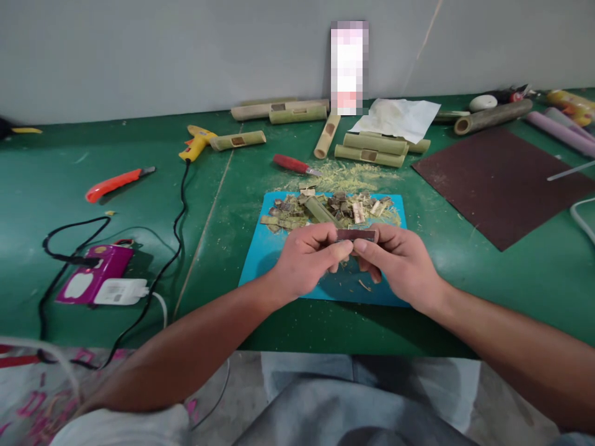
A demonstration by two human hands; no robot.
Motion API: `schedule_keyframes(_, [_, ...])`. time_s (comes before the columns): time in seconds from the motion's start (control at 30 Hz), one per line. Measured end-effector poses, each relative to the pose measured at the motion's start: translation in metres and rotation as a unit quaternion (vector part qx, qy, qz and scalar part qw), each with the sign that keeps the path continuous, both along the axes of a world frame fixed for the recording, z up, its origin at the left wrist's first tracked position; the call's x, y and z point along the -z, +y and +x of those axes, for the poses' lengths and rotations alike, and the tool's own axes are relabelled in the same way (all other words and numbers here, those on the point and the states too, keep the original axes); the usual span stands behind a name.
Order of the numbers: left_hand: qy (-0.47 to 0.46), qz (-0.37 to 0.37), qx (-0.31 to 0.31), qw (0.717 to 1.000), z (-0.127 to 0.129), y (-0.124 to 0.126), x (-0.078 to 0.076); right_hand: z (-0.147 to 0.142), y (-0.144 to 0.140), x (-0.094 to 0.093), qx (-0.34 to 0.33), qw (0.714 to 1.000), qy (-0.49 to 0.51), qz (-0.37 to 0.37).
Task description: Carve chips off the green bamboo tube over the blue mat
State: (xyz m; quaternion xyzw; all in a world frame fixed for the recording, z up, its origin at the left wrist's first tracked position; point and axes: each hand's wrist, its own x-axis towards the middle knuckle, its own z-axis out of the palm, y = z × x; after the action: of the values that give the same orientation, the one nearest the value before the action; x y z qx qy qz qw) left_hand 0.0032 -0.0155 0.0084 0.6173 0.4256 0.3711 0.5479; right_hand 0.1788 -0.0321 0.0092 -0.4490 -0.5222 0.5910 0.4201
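The green counter [511,285] carries a blue mat [260,254], a red-handled knife [292,164], an orange cutter [114,186], a yellow glue gun [198,144], bamboo tubes [297,113] and a dark brown sheet [504,186].

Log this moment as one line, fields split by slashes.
left hand: pinching dark strip / right hand: pinching same dark strip / beneath: blue mat bearing scraps

Above the blue mat [263,253], the left hand [309,257] and the right hand [403,260] are together holding one small dark strip [357,235]. Behind this mat, a red-handled knife [292,164] is lying.
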Motion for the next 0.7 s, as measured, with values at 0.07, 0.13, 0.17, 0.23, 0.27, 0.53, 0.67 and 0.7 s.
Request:
schedule_keyframes(0.07, [-0.001, 0.026, -0.003, 1.0, -0.0005, -0.0006, -0.0003, -0.001, -0.0004, -0.0005, -0.006, 1.0, 0.003, -0.006])
schedule_keyframes(0.13, [-0.011, 0.039, -0.009, 0.999, -0.0006, -0.0004, 0.0011, -0.0018, 0.0001, -0.0005, -0.006, 1.0, 0.012, -0.01])
schedule_keyframes(0.17, [-0.018, 0.038, -0.014, 0.999, -0.0007, 0.0, 0.0023, -0.0021, 0.0006, -0.0003, -0.004, 1.0, 0.017, -0.011])
schedule_keyframes(0.23, [-0.032, 0.023, -0.025, 0.999, -0.0007, 0.0013, 0.0049, -0.0021, 0.0017, 0.0002, 0.008, 1.0, 0.025, -0.01])
schedule_keyframes(0.27, [-0.037, 0.018, -0.03, 0.999, -0.0008, 0.002, 0.0059, -0.0018, 0.0021, 0.0003, 0.016, 1.0, 0.025, -0.007])
schedule_keyframes(0.53, [0.037, 0.063, -0.011, 0.997, -0.0015, 0.0031, 0.0005, 0.0005, -0.0012, -0.0033, -0.002, 1.0, -0.016, 0.018])
schedule_keyframes(0.67, [0.025, 0.053, -0.013, 0.998, -0.0021, 0.0022, 0.0, -0.0017, -0.0014, -0.002, -0.004, 1.0, -0.012, 0.013])
schedule_keyframes(0.7, [0.014, 0.05, -0.017, 0.999, -0.002, 0.0022, 0.0006, -0.0021, -0.0011, -0.0014, -0.001, 1.0, -0.01, 0.011])
